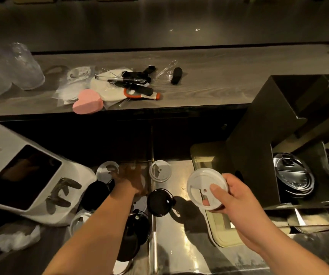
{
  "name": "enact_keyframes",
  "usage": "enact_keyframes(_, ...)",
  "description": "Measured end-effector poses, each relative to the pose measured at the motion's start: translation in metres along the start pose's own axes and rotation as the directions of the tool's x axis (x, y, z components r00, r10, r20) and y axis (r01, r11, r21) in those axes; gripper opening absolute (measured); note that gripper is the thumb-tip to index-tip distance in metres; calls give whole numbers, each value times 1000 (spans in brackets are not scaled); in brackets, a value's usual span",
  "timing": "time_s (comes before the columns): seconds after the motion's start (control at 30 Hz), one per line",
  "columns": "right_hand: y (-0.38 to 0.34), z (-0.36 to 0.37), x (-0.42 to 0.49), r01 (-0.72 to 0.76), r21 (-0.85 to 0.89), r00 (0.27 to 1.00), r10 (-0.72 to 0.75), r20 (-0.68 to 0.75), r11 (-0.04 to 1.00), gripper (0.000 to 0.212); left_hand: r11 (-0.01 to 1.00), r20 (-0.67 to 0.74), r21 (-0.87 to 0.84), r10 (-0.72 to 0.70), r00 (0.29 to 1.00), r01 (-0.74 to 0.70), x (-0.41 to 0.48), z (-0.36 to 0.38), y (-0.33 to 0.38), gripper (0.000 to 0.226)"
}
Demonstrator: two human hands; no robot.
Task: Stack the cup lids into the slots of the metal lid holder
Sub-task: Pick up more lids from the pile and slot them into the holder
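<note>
My left hand (132, 179) reaches down among the loose lids on the bench (179, 245), blurred, so I cannot tell its fingers' spread. My right hand (233, 195) pinches a white lid (201, 185) flat, thumb on top, near the metal holder (258, 155), whose slot already keeps dark lids (292, 175).

Single head view — looks forward and down, close over steel counter (179, 225), wooden shelf (199, 84) beyond.

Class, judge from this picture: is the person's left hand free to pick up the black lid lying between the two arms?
Probably yes. The black lid lies uncovered on the steel counter, just right of the left hand, which appears empty; nothing stands between them.
</note>
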State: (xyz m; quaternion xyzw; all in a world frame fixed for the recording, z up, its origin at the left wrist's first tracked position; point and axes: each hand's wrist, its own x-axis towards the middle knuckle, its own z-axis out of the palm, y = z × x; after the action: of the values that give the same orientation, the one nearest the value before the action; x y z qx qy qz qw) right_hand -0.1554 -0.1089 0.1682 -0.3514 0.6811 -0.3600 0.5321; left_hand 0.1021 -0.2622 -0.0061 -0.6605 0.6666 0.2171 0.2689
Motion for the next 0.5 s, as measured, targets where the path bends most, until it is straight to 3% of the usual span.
enact_keyframes(0.07, 1, -3, -1, 9, -17, 1000, -9, -10, 1000, 15, 999, 32, 14, -33, 999, 33, 19, 7, -8, 120)
enact_keyframes(0.17, 2, -11, -2, 3, -19, 1000, -3, -1, 1000, 15, 1000, -132, 29, -2, 991, 6, 3, -17, 0, 96)
enact_keyframes(0.23, 2, -14, -3, -3, -13, 1000, 4, 12, 1000, 15, 981, -237, -174, 42, 971, -85, -6, -34, 12, 77)
enact_keyframes(0.3, 3, -14, -3, -12, -6, 1000, 12, 23, 1000, 14, 817, -237, -530, 113, 965, -226, -10, -44, 27, 56)
enact_keyframes(0.33, 4, -13, -3, -15, -9, 999, 16, 29, 1000, 14, 763, -276, -575, 159, 948, -296, -12, -44, 34, 43)
enact_keyframes(0.4, 4, -11, -4, -14, -19, 999, 15, 42, 1000, 14, 835, -351, -407, 232, 907, -370, -12, -39, 46, 31)
enact_keyframes(0.5, 3, -11, -5, 5, -48, 999, -2, 52, 999, 15, 942, -268, -218, 193, 944, -254, -8, -23, 57, 59)
